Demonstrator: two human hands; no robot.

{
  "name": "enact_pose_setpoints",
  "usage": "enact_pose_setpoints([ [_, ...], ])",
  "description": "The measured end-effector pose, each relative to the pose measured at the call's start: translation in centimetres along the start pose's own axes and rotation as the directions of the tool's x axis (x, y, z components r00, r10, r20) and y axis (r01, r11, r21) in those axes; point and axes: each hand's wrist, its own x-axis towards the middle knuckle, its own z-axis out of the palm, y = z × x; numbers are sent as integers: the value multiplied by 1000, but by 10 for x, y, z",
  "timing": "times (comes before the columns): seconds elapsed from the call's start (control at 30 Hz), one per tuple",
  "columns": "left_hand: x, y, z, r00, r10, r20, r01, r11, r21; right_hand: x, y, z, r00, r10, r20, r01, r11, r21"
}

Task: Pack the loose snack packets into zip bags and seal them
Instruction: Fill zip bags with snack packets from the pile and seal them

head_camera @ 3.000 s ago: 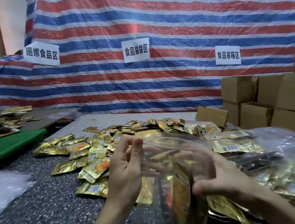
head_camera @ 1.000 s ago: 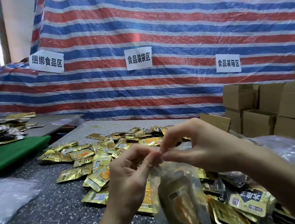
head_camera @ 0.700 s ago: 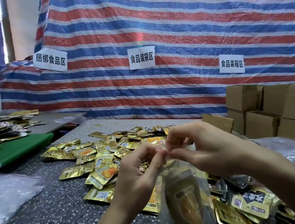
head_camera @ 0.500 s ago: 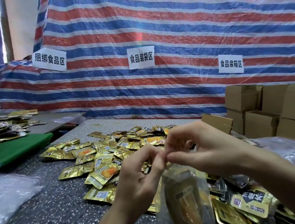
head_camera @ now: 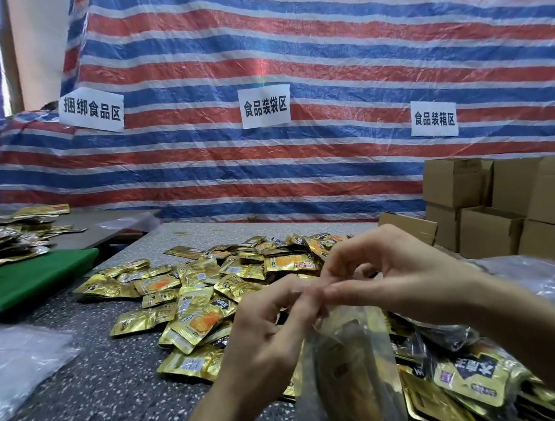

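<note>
The left hand (head_camera: pixel 265 331) and right hand (head_camera: pixel 401 277) pinch the zip bag (head_camera: pixel 352 370) at its top strip (loose packets (head_camera: pixel 208 282) heaped at ten o'clock), so I'd slide outward, pressing firmly.

The tabletop (head_camera: pixel 102 407) is dark grey stone speckled with white. A loose heap of gold foil snack packets (head_camera: pixel 205 282) spreads across its middle, some overlapping and some flat on the bare surface. Toward the near right lie black-and-gold labelled packets (head_camera: pixel 465 375), piled on one another. A crumpled clear plastic sheet (head_camera: pixel 19 360) rests at the near left. A green board (head_camera: pixel 36 279) lies at the left edge, and bunched clear plastic (head_camera: pixel 547 282) sits at the right.
</note>
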Motion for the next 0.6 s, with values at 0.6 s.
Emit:
enact_pose_setpoints([
  [0.6,0,-2,2,999,-30,33,29,999,33,-8,4,-3,1000,1,12,-1,998,-57],
])
